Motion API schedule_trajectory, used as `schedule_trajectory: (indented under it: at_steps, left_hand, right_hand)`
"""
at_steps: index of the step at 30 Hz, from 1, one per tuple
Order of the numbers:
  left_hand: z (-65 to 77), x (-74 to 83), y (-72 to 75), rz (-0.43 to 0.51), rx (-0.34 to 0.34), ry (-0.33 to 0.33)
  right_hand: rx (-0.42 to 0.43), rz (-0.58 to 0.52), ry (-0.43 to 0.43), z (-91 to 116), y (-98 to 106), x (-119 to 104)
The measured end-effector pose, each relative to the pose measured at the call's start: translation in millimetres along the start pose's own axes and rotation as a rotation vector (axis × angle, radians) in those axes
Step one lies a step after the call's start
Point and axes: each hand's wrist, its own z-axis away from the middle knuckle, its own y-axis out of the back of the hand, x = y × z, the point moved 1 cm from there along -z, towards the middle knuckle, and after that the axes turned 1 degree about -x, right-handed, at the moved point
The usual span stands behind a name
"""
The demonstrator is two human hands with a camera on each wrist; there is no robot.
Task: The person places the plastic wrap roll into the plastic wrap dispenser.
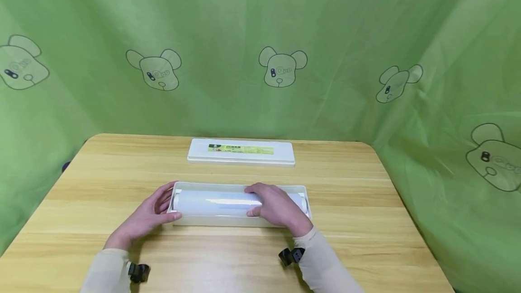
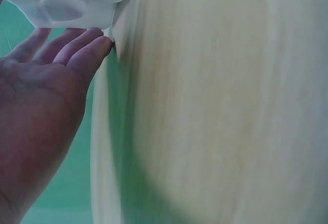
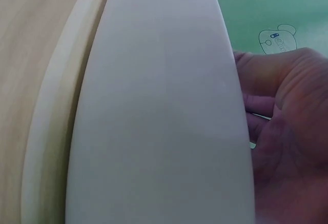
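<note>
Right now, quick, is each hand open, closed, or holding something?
Left hand: holding one end of the white box.
Right hand: holding the shiny roll inside that box.

Glare along roll [image 1: 217,203], wrist views dim

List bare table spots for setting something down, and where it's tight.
Bare: the table right of the white box and lid; left of the lid, beyond the left hand; a narrow strip between lid and box. Crowded: the box, mostly filled by the roll, left hand at its left end, right hand over the roll.
</note>
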Motion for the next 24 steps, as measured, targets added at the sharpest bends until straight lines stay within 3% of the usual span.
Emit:
schedule_trajectory:
  at_steps: [11, 19, 24]
  left_hand:
    - [0.8, -1.0, -0.2, 0.0, -0.004, 0.003]
    - [2.3, 2.1, 0.6, -0.024, -0.006, -0.001]
    - [2.8, 4.4, 0.4, -0.024, -0.008, -0.003]
  right_hand:
    - [-0.012, 0.022, 0.009, -1, 3, 0]
    - [0.027, 0.068, 0.015, 2, 7, -4]
    - [0.058, 0.019, 0.022, 3, 13, -7]
